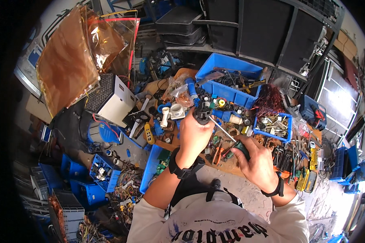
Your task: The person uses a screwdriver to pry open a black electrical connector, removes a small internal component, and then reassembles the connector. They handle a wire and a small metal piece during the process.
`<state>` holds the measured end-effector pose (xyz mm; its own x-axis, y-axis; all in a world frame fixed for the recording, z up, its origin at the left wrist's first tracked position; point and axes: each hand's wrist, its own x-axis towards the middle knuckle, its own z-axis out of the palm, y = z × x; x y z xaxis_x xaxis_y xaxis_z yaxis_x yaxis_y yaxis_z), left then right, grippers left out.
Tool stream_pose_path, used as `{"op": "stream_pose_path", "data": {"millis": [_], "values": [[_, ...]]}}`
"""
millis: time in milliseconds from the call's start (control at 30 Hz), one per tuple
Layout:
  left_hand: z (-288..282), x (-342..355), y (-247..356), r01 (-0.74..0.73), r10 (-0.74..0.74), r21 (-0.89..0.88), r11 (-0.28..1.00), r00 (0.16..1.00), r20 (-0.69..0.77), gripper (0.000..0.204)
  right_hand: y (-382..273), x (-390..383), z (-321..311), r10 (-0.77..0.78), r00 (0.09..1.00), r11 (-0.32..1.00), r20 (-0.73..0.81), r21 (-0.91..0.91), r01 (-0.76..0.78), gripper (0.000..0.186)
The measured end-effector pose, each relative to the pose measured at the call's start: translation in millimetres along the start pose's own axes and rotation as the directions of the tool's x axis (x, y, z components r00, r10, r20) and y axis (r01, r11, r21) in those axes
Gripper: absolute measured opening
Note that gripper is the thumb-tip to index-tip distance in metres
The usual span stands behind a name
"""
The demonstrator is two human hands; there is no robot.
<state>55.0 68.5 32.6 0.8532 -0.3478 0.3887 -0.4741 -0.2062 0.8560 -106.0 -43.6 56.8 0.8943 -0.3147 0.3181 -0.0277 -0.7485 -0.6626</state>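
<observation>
My left hand (194, 134) is closed around a dark black plastic part (202, 114), raised over the workbench in the middle. Its exact kind does not show, and my fingers hide some of it. In my right hand (256, 165), the green handle of a screwdriver (224, 130) is gripped. The metal shaft slants up and left, with its tip at the black part; whether it sits in a screw I cannot tell. Behind the hands lie a white round fitting (177, 111) and a blue-and-white connector (232, 118).
A large blue bin (231, 95) of cables stands at the back. To the right is a small blue tray (288, 128) of metal pieces, beside pliers (218, 154) and other tools. A yellow device (149, 133) lies left. Blue crates (109, 178) and wires (127, 188) cover the floor left.
</observation>
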Motion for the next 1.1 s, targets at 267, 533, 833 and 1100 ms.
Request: {"op": "stream_pose_path", "data": {"millis": [267, 533, 833, 1100], "values": [[2.8, -8.2, -3.8, 0.035, -0.035, -0.010, 0.999, 0.999, -0.018, 0.021, 12.7, 1.5, 1.5, 0.220, 0.883, 0.622, 0.414, 0.638, -0.454, 0.029], [7.9, -8.4, -20.4, 0.007, -0.009, -0.108, 0.994, 1.000, -0.020, 0.017, 18.0, 4.0, 3.9, 0.117, 0.731, 0.086, 0.673, 0.726, -0.682, 0.035], [9.2, -9.8, -28.1, 0.045, -0.044, -0.100, 0.994, 0.999, 0.013, 0.016, 39.5, 11.5, 3.4, 0.015, 0.652, -0.040, 0.758, 0.652, -0.758, 0.040], [12.1, -6.4, -22.3, 0.038, -0.042, -0.096, 0.995, 0.998, -0.040, 0.017, 18.5, 8.1, 10.0, 0.103, 0.989, 0.978, 0.106, 0.171, -0.121, 0.029]]}}
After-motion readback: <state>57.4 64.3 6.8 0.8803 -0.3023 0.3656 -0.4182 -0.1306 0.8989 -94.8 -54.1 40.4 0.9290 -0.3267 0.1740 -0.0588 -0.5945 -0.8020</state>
